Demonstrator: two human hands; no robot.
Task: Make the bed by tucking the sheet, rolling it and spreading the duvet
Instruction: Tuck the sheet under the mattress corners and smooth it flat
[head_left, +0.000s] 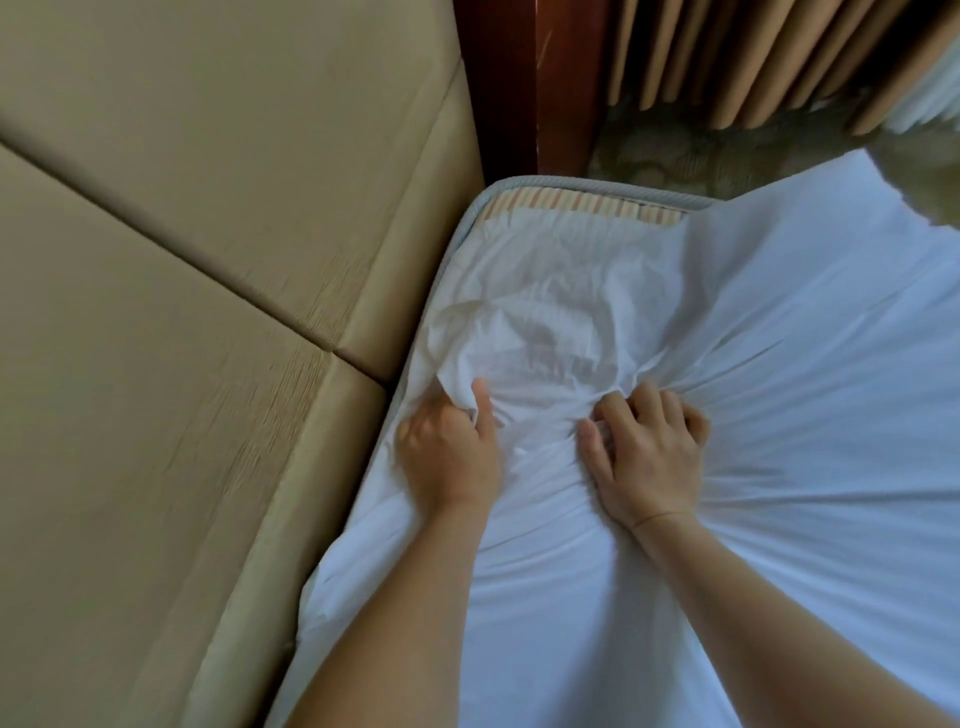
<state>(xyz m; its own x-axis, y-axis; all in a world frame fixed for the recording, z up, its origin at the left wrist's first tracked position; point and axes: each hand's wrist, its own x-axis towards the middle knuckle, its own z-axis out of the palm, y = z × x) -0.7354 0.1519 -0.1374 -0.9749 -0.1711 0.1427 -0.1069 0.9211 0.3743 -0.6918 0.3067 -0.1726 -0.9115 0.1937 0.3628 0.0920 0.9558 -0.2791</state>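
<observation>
**Q:** Beige padding on the left, what is it?

**A:** A padded headboard (182, 260), with the mattress (571, 188) butted against it. The mattress corner is partly bare, its striped ticking showing.

**Q:** Where is the sheet?

**A:** The white sheet (779, 415) lies over the mattress, crumpled loosely near that corner, not yet pulled over it.

**Q:** And the hands?

**A:** The left hand (451, 452) sits by the headboard edge, fingers (482, 410) pinching a raised fold. Just beside it, the right hand (647, 457) is clenched on a gathered bunch; creases fan out from it to the right.

**Q:** How will the sheet handle?

**A:** It looks thin, light and limp. It would likely bunch and slip if held flat, so gathering handfuls near the loose hem seems best for dragging it over the corner.
</observation>
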